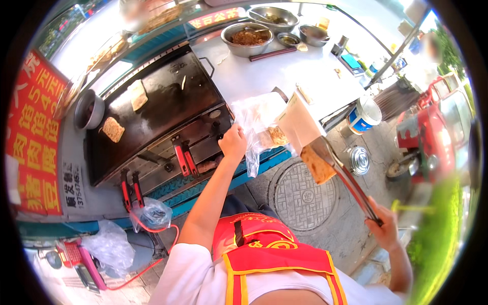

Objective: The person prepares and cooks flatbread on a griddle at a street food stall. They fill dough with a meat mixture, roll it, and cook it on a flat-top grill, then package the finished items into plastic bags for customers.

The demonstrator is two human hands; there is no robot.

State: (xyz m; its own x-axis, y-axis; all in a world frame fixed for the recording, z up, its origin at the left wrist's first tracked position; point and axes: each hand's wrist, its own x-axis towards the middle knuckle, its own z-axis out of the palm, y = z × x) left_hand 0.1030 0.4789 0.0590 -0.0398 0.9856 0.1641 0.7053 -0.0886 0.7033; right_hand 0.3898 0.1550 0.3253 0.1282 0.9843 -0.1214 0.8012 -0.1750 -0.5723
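My left hand is closed on the edge of a clear plastic bag, which hangs in front of the counter. A browned flatbread shows at the bag's side. My right hand grips long metal tongs by their handle end. At the jaws of the tongs is a browned flatbread piece, tilted downward. A paper sleeve touches the jaws and stands between them and the plastic bag; whether the bread is partly inside it I cannot tell.
A flat griddle at the left carries a pale flatbread and a browned one. On the steel counter stand a filling bowl and a rolling pin. A white bucket stands at the right.
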